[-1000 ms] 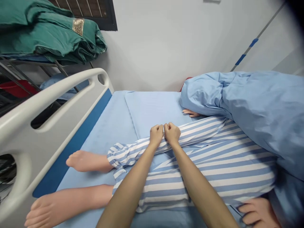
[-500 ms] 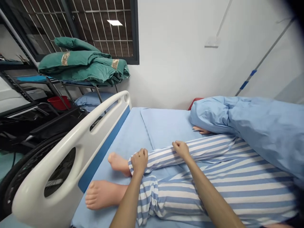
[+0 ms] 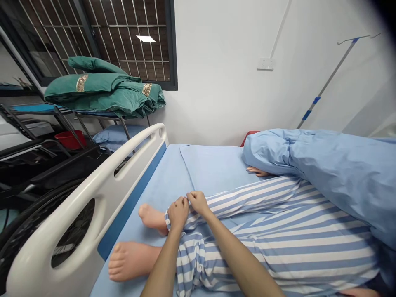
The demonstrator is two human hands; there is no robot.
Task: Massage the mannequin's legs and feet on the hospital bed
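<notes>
Blue-and-white striped trousers (image 3: pixel 260 198) cover the legs of a figure lying on the bed, perhaps a manikin, with smooth bare feet. My left hand (image 3: pixel 178 214) is closed on the far trouser leg near its cuff, just above the far foot (image 3: pixel 151 216). Right beside it, my right hand (image 3: pixel 198 203) is closed on the same leg, a little higher up. The two hands nearly touch, and their fingertips are partly hidden. Nearer me lies the other foot (image 3: pixel 133 260), its trouser cuff bunched above the ankle.
A white footboard (image 3: pixel 77 181) bounds the bed on the left, with a wheelchair (image 3: pixel 46 198) beyond it. A blue quilt (image 3: pixel 334 165) covers the figure's upper part; one hand (image 3: pixel 258 171) pokes out below it. Green folded bedding (image 3: pixel 105 93) sits by the window. An IV pole (image 3: pixel 328 82) stands at right.
My right hand has slid left along the far trouser leg, from near the knee down to beside my left hand. My left hand stays near the cuff. The view has tilted slightly.
</notes>
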